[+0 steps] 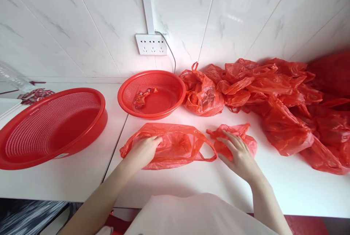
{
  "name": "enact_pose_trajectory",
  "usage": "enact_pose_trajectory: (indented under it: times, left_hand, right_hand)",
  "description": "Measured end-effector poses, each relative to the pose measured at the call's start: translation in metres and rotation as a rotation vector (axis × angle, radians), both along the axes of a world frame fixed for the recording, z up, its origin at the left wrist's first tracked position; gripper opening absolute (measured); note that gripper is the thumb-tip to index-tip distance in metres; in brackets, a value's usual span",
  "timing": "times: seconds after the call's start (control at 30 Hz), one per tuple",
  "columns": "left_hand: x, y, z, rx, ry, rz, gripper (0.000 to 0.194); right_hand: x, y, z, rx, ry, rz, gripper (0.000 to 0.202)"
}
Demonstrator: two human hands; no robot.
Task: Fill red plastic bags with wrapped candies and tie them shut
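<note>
Lying flat on the white tabletop (191,184) just in front of the person, the red plastic bag (175,145) looks thin, limp and almost weightless; it should crumple at a touch, slide easily on the smooth surface and tear if pulled hard. The best places to take hold would be its loop handle (209,151), which curls out to the right, or a pinch of film near the open edge, rather than the slack middle. It is translucent, glossy and creased, with the tabletop showing faintly through it.

The left hand (143,151) rests palm down on the bag's left part, its grip spread flat and pressing on the film, not closed around it. The right hand (239,153) lies with fingers spread and apart on a smaller crumpled red bag (237,138) just beside the handle.

Behind them stands a small red basket (151,94) with a few red wrapped pieces in it, a larger red basket (51,125) sits to the left, and a heap of red bags (273,93) fills the right side against the tiled wall.
</note>
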State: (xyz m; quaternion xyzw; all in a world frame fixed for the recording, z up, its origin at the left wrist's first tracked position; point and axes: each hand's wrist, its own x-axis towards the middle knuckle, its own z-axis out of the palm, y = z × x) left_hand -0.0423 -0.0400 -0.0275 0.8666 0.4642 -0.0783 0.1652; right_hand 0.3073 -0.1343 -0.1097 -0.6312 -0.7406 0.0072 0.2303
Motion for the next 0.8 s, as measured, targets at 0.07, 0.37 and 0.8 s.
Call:
enact_pose_trajectory:
  times: [0.07, 0.37, 0.8]
  left_hand:
    - [0.0, 0.012, -0.011, -0.025, 0.002, 0.009, 0.041]
    - [0.032, 0.002, -0.036, 0.029, -0.012, 0.067, 0.051]
    - [0.002, -0.003, -0.022, -0.189, 0.087, 0.156, 0.032]
  right_hand:
    - [0.011, -0.003, -0.026, -0.012, -0.085, -0.106, 0.045]
    - [-0.076, 0.004, 0.035, 0.322, -0.002, 0.542, 0.039]
    - [-0.064, 0.06, 0.033, -0.555, -0.136, 0.476, 0.062]
